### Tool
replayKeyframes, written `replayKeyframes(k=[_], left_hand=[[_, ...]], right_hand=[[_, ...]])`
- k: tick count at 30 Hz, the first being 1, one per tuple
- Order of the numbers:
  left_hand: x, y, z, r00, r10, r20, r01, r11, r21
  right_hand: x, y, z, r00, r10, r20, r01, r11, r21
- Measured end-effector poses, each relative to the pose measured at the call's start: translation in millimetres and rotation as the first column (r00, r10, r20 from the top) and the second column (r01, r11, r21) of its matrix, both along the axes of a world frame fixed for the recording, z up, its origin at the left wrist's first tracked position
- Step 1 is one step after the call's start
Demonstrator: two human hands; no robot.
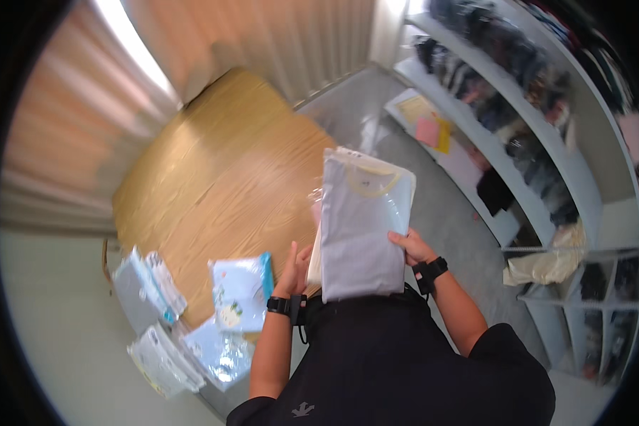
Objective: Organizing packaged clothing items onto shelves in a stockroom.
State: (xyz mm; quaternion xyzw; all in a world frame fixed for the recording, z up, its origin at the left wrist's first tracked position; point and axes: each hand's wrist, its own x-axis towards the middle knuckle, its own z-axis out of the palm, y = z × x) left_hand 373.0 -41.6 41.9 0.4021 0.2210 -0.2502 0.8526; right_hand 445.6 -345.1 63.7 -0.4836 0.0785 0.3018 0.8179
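Upright in front of my body is a stack of packaged garments (366, 227); the front one is pale grey with a cream round neckline under clear plastic. My right hand (413, 248) grips its right edge, thumb on the front and fingers behind. At the lower left edge, my left hand (296, 271) has its thumb and fingers stretched apart; whether it touches the stack I cannot tell. Black bands circle both wrists. Left of that hand, a white printed package with a teal edge (241, 292) lies over a pale blue plastic-wrapped package (220, 355).
A wooden table (220, 192) spreads ahead and left, against curtains (277, 42). More wrapped packages (165, 362) are piled at its near left corner. Along the right stand white shelves (476, 227) with bagged dark items, and a cream cloth bundle (547, 263) hangs over one edge.
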Motion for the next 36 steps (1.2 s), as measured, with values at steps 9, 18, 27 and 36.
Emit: replayKeyframes(k=[9, 18, 27, 36], left_hand=[[127.6, -186.1, 52.4, 0.919, -0.391, 0.059, 0.395, 0.901, -0.182], [213.6, -326.9, 85.8, 0.709, -0.651, 0.271, 0.689, 0.722, -0.070], [297.2, -401.4, 71.9, 0.432, -0.770, 0.470, 0.819, 0.553, 0.151], [374.0, -522.7, 94.0, 0.158, -0.784, 0.600, 0.601, 0.558, 0.572]], right_hand=[[-35.7, -170.7, 40.1, 0.970, -0.097, 0.223, 0.131, 0.981, -0.144], [6.8, -242.6, 38.1, 0.921, -0.350, 0.168, 0.386, 0.874, -0.295], [75.9, -316.8, 63.9, 0.702, -0.673, 0.232, 0.701, 0.599, -0.386], [109.3, -420.3, 49.2, 0.469, -0.837, 0.280, 0.845, 0.334, -0.418]])
